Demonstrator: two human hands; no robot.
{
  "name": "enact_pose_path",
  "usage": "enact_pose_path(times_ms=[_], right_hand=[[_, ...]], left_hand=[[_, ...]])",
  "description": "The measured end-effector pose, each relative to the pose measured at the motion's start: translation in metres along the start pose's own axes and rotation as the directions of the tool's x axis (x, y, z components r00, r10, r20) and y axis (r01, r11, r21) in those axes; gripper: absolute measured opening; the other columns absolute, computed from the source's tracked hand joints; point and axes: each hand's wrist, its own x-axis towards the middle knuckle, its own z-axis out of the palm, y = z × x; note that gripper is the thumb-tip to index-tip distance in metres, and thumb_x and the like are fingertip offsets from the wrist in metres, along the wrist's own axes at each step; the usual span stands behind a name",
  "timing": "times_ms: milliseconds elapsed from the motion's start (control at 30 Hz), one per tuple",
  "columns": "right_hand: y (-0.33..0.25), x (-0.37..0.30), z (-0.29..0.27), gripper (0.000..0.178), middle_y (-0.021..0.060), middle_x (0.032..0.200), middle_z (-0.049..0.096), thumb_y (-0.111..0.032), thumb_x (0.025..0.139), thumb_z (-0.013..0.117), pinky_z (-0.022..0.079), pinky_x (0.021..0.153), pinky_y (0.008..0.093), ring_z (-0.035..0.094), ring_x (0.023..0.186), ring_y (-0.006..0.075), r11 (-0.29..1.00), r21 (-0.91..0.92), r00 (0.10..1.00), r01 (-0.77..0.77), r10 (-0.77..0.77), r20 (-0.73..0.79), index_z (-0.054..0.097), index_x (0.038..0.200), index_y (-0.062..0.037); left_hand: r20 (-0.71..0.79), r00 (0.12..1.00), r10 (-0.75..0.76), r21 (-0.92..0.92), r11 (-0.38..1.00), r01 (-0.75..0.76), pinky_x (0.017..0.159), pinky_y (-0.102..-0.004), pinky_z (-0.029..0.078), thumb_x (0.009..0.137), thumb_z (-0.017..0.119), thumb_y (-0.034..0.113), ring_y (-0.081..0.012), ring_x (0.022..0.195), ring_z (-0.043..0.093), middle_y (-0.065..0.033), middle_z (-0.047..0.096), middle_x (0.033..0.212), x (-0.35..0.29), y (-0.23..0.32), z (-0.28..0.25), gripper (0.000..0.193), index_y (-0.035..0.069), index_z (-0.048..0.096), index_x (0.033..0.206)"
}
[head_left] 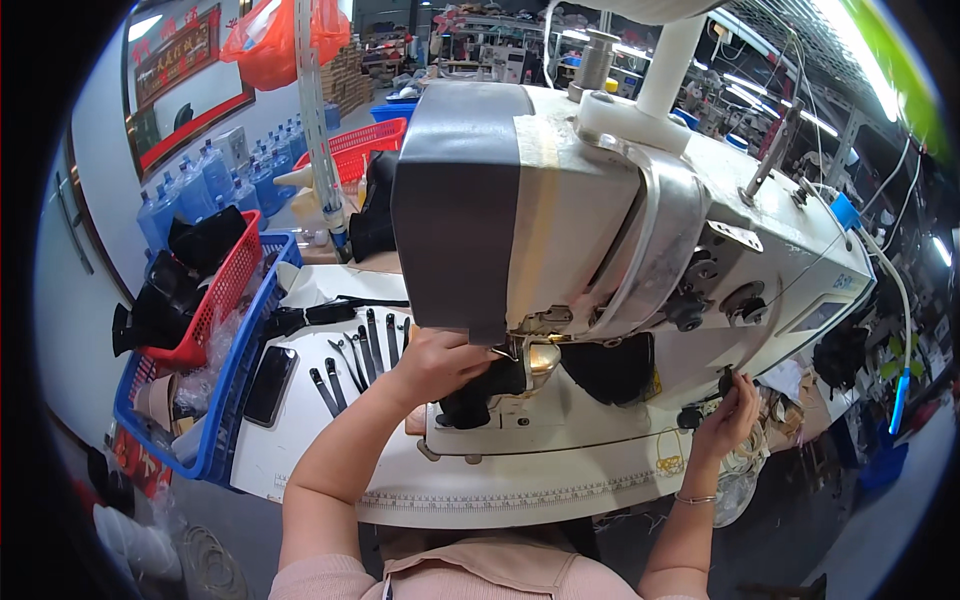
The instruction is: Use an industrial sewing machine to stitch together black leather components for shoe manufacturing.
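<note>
A large white and grey sewing machine (600, 220) fills the middle. My left hand (438, 362) is beside its needle, fingertips pinched together at a small shiny metal part; what they hold is hidden. Below those fingers a black shaped piece (475, 395) lies over the machine's bed, and another black piece (612, 368) is under the arm to the right. My right hand (728, 415) is at the machine's right end, its fingers closed around a small dark lever (726, 381). Several black straps (372, 345) with small fittings lie left of my left hand.
A black phone (270, 386) lies on the white tabletop (262, 465). Left of it stands a blue crate (213, 462), with a red basket (205, 318) of black pieces on it. A printed ruler (520, 497) runs along the front edge. Blue water bottles (215, 182) stand behind.
</note>
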Motion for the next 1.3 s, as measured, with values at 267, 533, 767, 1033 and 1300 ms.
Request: enact_pose_path(times_ms=[267, 533, 767, 1033, 1300], right_hand=[[-0.06, -0.024, 0.002, 0.022, 0.0144, 0.122, 0.053, -0.011, 0.092, 0.044, 0.033, 0.099, 0.0479, 0.04, 0.121, 0.0369, 0.966, 0.051, 0.967, 0.253, -0.254, 0.013, 0.062, 0.103, -0.004], [-0.026, -0.027, -0.004, 0.018, 0.0169, 0.106, 0.06, -0.002, 0.09, 0.048, 0.044, 0.086, 0.0397, 0.056, 0.1, 0.0327, 0.967, 0.178, 0.983, 0.18, -0.181, -0.01, 0.06, 0.102, 0.0005], [0.093, 0.068, -0.014, 0.022, 0.004, 0.096, 0.061, -0.016, 0.097, 0.049, 0.041, 0.063, 0.019, 0.049, 0.071, 0.0046, 0.837, 0.422, 0.79, -0.348, 0.504, -0.349, 0.058, 0.111, -0.0023], [0.092, 0.146, -0.021, 0.033, 0.0104, 0.104, 0.058, 0.012, 0.079, 0.051, 0.046, 0.072, 0.0239, 0.057, 0.083, 0.0185, 0.957, 0.291, 0.918, 0.019, 0.098, -0.384, 0.064, 0.105, -0.0035], [0.074, 0.145, -0.016, 0.063, 0.0142, 0.111, 0.056, 0.017, 0.063, 0.05, 0.05, 0.076, 0.0287, 0.06, 0.091, 0.0229, 0.995, 0.093, 0.951, 0.043, -0.013, -0.309, 0.059, 0.121, -0.0057]], left_hand=[[0.201, 0.958, -0.205, -0.247, 0.936, 0.252, 0.073, -0.037, 0.049, 0.07, 0.072, 0.006, -0.031, 0.083, 0.061, -0.013, 0.062, 0.089, 0.008, 0.022, -0.029, 0.025, 0.002, 0.064, 0.092], [0.165, 0.934, -0.316, 0.023, 0.948, 0.317, 0.085, -0.04, 0.048, 0.063, 0.064, -0.005, -0.0347, 0.099, 0.058, -0.0167, 0.061, 0.105, 0.008, 0.05, -0.007, 0.043, 0.003, 0.06, 0.105], [-0.055, 0.599, -0.799, -0.095, 0.601, 0.794, 0.067, -0.0294, 0.043, 0.083, 0.056, 0.009, -0.0127, 0.071, 0.052, -0.0048, 0.061, 0.078, -0.059, -0.071, -0.02, 0.019, -0.005, 0.062, 0.095], [-0.048, 0.524, -0.85, -0.887, 0.277, 0.368, 0.094, -0.0358, 0.045, 0.093, 0.048, 0.011, -0.0248, 0.107, 0.057, -0.0123, 0.056, 0.121, -0.05, -0.065, -0.098, 0.037, -0.001, 0.045, 0.129], [0.076, 0.426, -0.902, -0.913, 0.108, 0.392, 0.091, -0.0349, 0.049, 0.097, 0.046, 0.031, -0.0244, 0.107, 0.059, -0.012, 0.057, 0.121, -0.102, 0.018, -0.072, 0.042, 0.001, 0.048, 0.126]])
